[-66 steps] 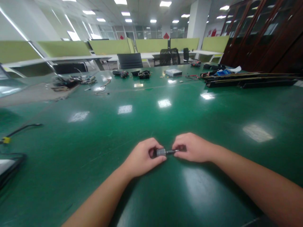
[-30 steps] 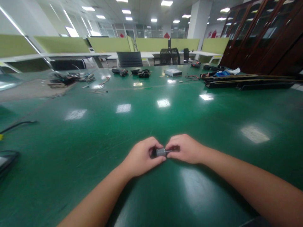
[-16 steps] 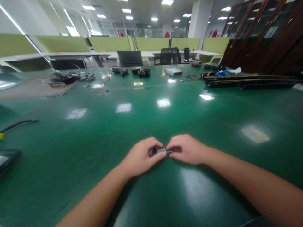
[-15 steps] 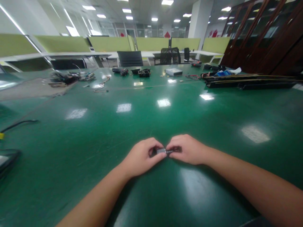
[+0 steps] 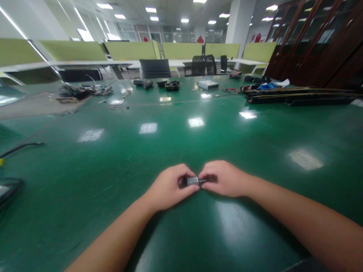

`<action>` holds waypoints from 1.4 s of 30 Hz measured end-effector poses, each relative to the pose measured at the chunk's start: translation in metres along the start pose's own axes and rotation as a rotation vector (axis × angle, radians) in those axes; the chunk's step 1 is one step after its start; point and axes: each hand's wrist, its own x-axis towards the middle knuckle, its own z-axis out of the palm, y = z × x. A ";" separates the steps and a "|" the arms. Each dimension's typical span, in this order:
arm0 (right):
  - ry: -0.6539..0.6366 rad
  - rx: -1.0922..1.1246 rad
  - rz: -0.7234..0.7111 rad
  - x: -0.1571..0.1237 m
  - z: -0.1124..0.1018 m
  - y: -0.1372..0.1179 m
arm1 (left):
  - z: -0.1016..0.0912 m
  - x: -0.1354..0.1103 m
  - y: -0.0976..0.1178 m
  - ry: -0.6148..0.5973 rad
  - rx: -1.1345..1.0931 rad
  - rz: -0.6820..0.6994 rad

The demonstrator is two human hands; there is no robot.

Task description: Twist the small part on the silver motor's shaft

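Between my two hands, just above or on the green tabletop (image 5: pixel 159 147), is a small silver cylindrical piece (image 5: pixel 193 181) with a thin dark part (image 5: pixel 203 181) running out of its right end. My left hand (image 5: pixel 172 185) pinches the silver piece between thumb and fingers. The dark part is held in the fingertips of my right hand (image 5: pixel 224 178), which almost meet those of the left. Fingers cover both outer ends, and the exact kind of the piece is too small to tell.
Long black strips (image 5: pixel 300 96) lie at the far right. Along the far side are a white box-shaped device (image 5: pixel 208 84), black parts (image 5: pixel 171 86), a dark tool (image 5: pixel 143 84) and tangled electronics (image 5: pixel 85 91). A black cable (image 5: pixel 22 148) and a dark-framed device (image 5: pixel 10 192) sit at the left edge.
The grip of both hands stays nearly the same. Slightly more of the silver piece shows between the fingers, and it appears turned a little. The camera view has shifted slightly.
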 end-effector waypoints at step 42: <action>-0.028 -0.086 -0.020 -0.006 -0.015 0.009 | 0.002 0.001 -0.001 -0.010 -0.013 -0.007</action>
